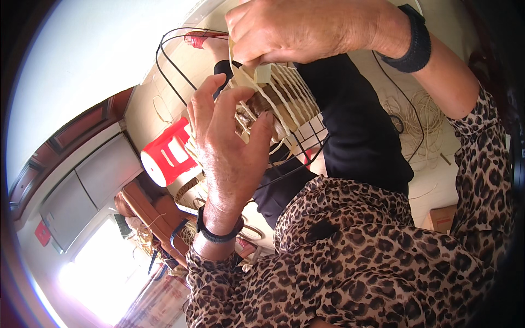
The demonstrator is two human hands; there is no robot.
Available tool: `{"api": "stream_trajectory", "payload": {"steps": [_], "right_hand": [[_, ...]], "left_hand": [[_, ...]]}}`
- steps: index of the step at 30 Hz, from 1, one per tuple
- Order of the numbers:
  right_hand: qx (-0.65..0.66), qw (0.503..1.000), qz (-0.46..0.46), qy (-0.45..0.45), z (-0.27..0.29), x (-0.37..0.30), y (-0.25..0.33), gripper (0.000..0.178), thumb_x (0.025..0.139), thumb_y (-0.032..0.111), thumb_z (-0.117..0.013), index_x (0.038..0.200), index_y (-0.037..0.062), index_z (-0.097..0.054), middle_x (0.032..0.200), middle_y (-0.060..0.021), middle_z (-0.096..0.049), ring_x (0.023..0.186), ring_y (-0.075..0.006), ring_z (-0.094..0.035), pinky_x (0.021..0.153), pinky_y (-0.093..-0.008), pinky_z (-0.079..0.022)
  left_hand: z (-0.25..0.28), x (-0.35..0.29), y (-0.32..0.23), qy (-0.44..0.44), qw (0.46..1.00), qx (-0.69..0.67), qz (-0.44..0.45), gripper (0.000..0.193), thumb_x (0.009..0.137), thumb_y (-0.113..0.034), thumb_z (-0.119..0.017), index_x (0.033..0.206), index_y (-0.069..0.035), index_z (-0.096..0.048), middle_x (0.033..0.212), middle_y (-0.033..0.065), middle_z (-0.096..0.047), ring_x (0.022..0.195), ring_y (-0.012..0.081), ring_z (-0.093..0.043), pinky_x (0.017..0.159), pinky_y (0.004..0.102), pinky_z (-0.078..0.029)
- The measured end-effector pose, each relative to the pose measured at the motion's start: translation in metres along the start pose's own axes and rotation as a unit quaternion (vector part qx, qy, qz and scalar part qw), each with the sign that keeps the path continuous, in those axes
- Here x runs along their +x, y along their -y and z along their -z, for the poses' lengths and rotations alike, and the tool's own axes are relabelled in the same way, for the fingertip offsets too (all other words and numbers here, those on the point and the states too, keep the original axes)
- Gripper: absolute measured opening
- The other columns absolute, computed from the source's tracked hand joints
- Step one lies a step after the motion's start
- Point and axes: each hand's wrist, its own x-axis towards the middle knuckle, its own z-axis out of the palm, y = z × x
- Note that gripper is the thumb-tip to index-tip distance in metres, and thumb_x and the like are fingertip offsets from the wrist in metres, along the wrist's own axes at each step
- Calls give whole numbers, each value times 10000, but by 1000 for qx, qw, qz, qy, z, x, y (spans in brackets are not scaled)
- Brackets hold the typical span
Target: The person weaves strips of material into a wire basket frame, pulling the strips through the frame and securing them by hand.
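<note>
A black wire basket frame (179, 65) rests at my lap, with pale cord (295, 90) wound in rows across its side. Around the left part of this weave is my left hand (232, 134), its thumb and fingers spread apart and touching the cords. Above it, my right hand (306, 33) is closed, with the fingers pinched on a pale flat strip (262, 74) that hangs below them. The fingertips of the right hand are partly hidden behind its own knuckles. Both wrists wear dark bands.
A red plastic stool (169, 153) stands left of the basket. Loose coils of pale cord (424, 117) lie on the floor at right, near a thin dark cable (402, 93). A brown box (440, 218) sits at lower right. Bundled strands (145, 240) lie by a brown seat (158, 221).
</note>
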Motion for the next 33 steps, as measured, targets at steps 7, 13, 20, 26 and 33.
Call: {"api": "stream_trajectory", "payload": {"steps": [7,13,20,26,33], "right_hand": [[-40,999,24,9,-2,0,-1,129,742,67,-555,629,7,-539,608,-121,-542,619,-263,-534,679,-354,-442],[-177,982,4,71,-42,-11,-43,136,753,71,-556,635,8,-535,619,-115,-538,652,-264,-531,695,-354,-441],[-22,997,-27,64,0,-4,12,97,768,89,-564,698,30,-531,695,-73,-547,742,-236,-532,749,-349,-408],[-11,994,-49,97,-4,-8,5,42,734,53,-586,731,35,-549,725,-63,-554,769,-240,-537,787,-356,-386],[-60,993,-27,101,-7,-10,6,72,713,61,-604,770,42,-565,756,-80,-556,799,-256,-538,801,-366,-387]], "left_hand": [[1,-3,-2,-8,999,-46,15,403,636,-59,-658,1007,-28,-503,1168,204,-443,1053,353,-447,879,437,-372],[3,-8,-2,-11,998,-51,22,432,638,-50,-651,1036,-25,-485,1185,207,-432,1091,353,-440,905,432,-375],[8,-32,6,-56,993,-77,65,431,634,-11,-616,1046,-32,-490,1206,198,-433,1106,329,-453,916,407,-382],[0,-49,13,-69,990,-82,86,423,620,5,-613,1026,-35,-499,1195,176,-453,1050,304,-490,897,396,-394],[-10,-56,14,-114,986,-92,79,334,626,5,-625,947,-32,-542,1164,177,-474,1036,319,-488,877,401,-395]]}}
